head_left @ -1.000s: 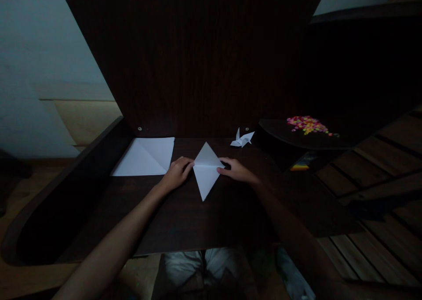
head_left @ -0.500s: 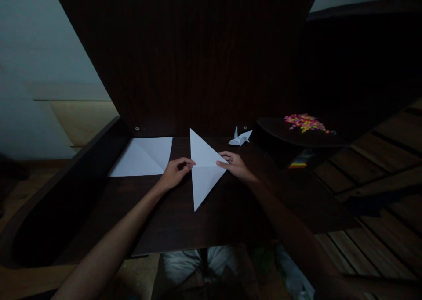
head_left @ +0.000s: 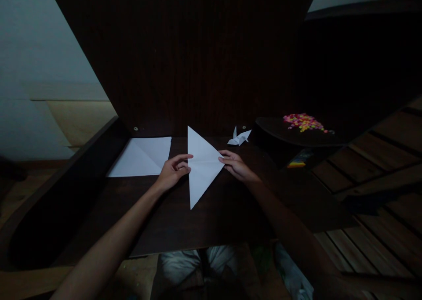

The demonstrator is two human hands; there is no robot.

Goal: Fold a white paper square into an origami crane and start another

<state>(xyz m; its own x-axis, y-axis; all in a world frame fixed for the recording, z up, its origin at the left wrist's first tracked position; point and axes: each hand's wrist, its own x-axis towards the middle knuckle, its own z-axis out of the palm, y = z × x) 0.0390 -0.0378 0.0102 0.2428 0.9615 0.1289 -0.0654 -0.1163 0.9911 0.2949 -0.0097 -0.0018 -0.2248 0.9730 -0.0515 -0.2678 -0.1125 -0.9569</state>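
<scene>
A white sheet of paper (head_left: 203, 166), folded into a triangle, is between my two hands, its long edge to the left and a corner pointing right. A faint crease runs across its middle. My left hand (head_left: 174, 170) is at the long edge, index finger and thumb spaced apart along it and the other fingers curled. At the right corner, my right hand (head_left: 238, 164) pinches the paper, thumb on top and fingers behind. Just beyond lies a folded paper crane (head_left: 240, 137). To the left lies a stack of white paper (head_left: 140, 157) with a diagonal crease on its top sheet.
The dark wooden desk (head_left: 165, 229) has a raised side panel (head_left: 66, 194) on the left and a tall back panel (head_left: 184, 63). On a curved shelf (head_left: 273, 131) at right is a pile of small colourful pieces (head_left: 305, 122). Under it sits a rainbow-striped item (head_left: 296, 164).
My left thumb and index finger have spread apart along the paper's long edge. The triangle has shifted slightly left, and my right thumb has moved nearer its corner.
</scene>
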